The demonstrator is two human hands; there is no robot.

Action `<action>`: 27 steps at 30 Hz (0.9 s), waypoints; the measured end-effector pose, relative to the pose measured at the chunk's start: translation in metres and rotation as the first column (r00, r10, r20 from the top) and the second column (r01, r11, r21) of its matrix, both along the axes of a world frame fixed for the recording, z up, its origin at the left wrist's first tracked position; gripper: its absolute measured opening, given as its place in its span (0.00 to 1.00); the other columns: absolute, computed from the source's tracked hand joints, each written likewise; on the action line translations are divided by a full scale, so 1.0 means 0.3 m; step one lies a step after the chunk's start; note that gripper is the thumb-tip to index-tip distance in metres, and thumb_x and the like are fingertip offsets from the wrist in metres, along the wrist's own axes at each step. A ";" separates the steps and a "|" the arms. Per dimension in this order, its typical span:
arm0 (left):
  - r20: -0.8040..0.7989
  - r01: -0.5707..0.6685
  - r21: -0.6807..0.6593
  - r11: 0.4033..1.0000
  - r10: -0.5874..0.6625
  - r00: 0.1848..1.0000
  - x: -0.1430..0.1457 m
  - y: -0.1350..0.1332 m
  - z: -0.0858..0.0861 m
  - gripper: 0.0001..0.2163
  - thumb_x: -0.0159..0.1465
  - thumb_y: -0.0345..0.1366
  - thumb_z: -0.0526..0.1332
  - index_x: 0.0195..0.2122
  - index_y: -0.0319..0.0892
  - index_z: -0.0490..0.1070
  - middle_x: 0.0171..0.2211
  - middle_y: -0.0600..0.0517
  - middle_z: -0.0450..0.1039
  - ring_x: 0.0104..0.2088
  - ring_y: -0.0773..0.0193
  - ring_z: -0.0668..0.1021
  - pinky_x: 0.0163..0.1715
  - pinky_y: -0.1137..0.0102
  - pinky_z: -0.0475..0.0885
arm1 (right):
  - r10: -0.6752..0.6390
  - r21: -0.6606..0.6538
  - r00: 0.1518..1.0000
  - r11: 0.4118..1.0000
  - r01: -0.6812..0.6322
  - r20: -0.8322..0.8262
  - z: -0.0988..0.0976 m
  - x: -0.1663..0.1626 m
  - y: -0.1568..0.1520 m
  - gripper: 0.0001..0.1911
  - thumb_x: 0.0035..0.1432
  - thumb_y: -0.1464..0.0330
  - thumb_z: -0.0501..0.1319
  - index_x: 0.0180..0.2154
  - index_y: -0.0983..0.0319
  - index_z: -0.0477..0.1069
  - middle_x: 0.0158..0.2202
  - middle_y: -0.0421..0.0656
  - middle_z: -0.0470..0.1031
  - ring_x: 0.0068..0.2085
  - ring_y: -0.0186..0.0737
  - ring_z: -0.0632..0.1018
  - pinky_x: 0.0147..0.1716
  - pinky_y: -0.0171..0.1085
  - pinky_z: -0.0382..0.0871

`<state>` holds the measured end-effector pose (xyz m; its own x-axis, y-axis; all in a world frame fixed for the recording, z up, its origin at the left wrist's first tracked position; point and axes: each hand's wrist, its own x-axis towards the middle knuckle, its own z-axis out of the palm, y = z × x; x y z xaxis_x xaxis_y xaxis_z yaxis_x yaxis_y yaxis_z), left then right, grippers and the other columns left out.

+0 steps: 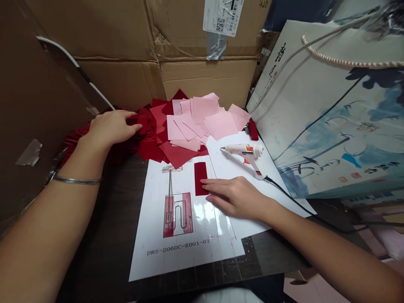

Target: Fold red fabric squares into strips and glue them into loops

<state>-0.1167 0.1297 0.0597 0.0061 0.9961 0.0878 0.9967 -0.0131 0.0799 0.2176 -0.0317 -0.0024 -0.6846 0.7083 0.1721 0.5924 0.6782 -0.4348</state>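
Observation:
My left hand reaches over a heap of dark red fabric pieces at the back left. Its thumb and forefinger are apart, with red fabric just beyond the tips; the other fingertips are hidden. In front of me, my right hand rests with fingers stretched out on the right edge of a dark red fabric strip. This strip lies upright on a glossy printed sheet showing a drawing with red bands and a metal clip shape.
Pink squares lie piled beside the red heap. A white glue gun, its black cord running right, lies on white paper. Cardboard walls the back and left; a large painted paper bag stands at right.

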 end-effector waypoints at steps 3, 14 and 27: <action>0.018 0.037 0.036 0.999 -0.037 0.999 -0.014 -0.021 -0.029 0.28 0.64 0.55 0.54 0.61 0.46 0.66 0.66 0.48 0.60 0.61 0.37 0.65 0.56 0.35 0.59 | 0.005 -0.016 1.000 1.000 -0.006 -0.014 -0.002 0.000 0.001 0.17 0.66 0.67 0.54 0.53 0.62 0.74 0.58 0.43 0.73 0.56 0.43 0.76 0.50 0.45 0.75; 0.014 0.008 0.074 0.997 -0.009 1.000 0.021 -0.045 -0.047 0.36 0.63 0.64 0.46 0.59 0.41 0.68 0.61 0.42 0.65 0.57 0.34 0.69 0.51 0.37 0.64 | 0.005 -0.009 1.000 1.000 -0.005 -0.023 -0.004 0.002 0.002 0.17 0.66 0.67 0.55 0.53 0.61 0.73 0.57 0.44 0.74 0.54 0.43 0.77 0.50 0.45 0.76; 0.116 0.110 0.097 0.989 -0.121 0.986 -0.071 -0.019 -0.018 0.30 0.64 0.41 0.56 0.68 0.48 0.53 0.67 0.49 0.58 0.62 0.44 0.66 0.59 0.45 0.61 | -0.018 -0.036 1.000 0.999 0.018 -0.021 -0.001 -0.003 0.000 0.17 0.65 0.66 0.55 0.52 0.60 0.74 0.57 0.42 0.73 0.55 0.43 0.77 0.50 0.46 0.76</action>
<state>-0.1380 0.1241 0.0542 0.1045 0.9773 0.1842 0.9712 -0.1402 0.1929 0.2168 -0.0319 -0.0027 -0.6682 0.7263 0.1610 0.5947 0.6515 -0.4709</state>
